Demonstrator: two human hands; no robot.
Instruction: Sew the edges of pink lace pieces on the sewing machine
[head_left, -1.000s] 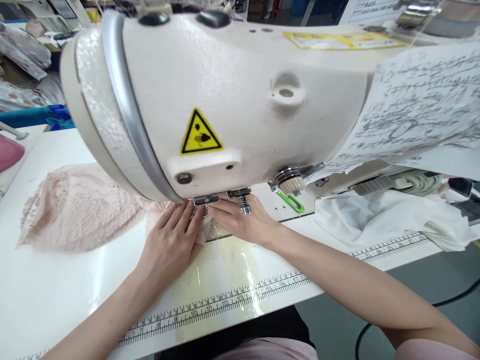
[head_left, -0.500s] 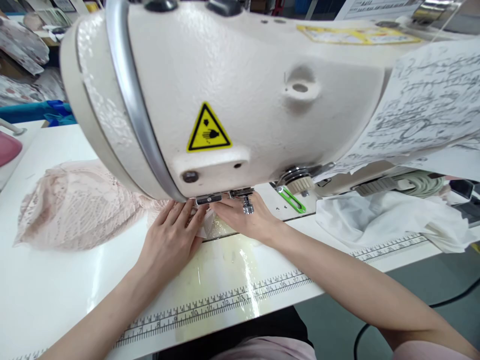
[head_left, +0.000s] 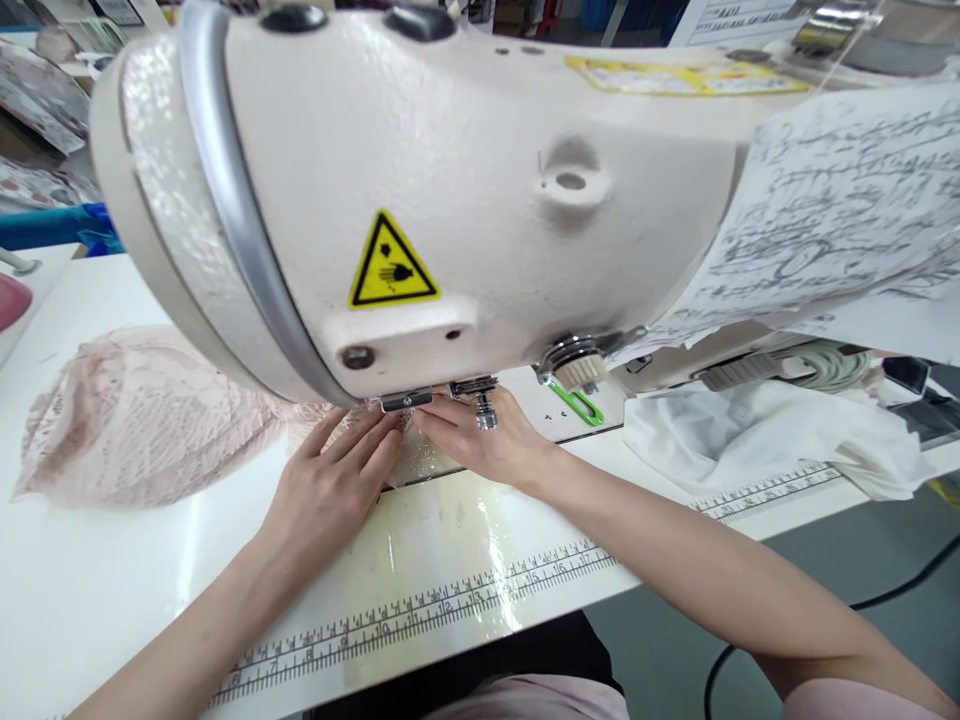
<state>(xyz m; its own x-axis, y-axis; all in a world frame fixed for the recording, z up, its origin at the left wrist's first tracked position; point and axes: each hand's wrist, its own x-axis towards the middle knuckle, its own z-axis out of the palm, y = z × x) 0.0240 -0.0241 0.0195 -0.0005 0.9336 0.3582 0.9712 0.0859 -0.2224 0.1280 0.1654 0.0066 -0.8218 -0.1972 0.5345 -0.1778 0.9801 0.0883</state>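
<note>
A pale pink lace fabric (head_left: 142,420) lies bunched on the table left of a white sewing machine (head_left: 465,200); its narrow end runs under the machine head. My left hand (head_left: 330,480) rests flat on that end, fingers stretched out and close together, tips close to the needle area. Opposite it, my right hand (head_left: 487,435) reaches in from the right, its fingers pressed together at the fabric's edge. The machine head and a small metal screw part (head_left: 486,408) partly cover those fingertips. The needle and presser foot are hidden.
A green thread-cutter-like tool (head_left: 577,402) lies on the machine bed. White cloth (head_left: 765,435) is heaped right of it. A printed ruler (head_left: 420,620) runs along the table's front edge. Handwritten paper (head_left: 847,200) hangs over the machine arm. A coiled cable (head_left: 832,367) sits behind the cloth.
The view has shifted slightly, so the machine appears farther left. My left hand's fingers have drawn together and lie flatter. A whitish scrap seen between my hands no longer shows.
</note>
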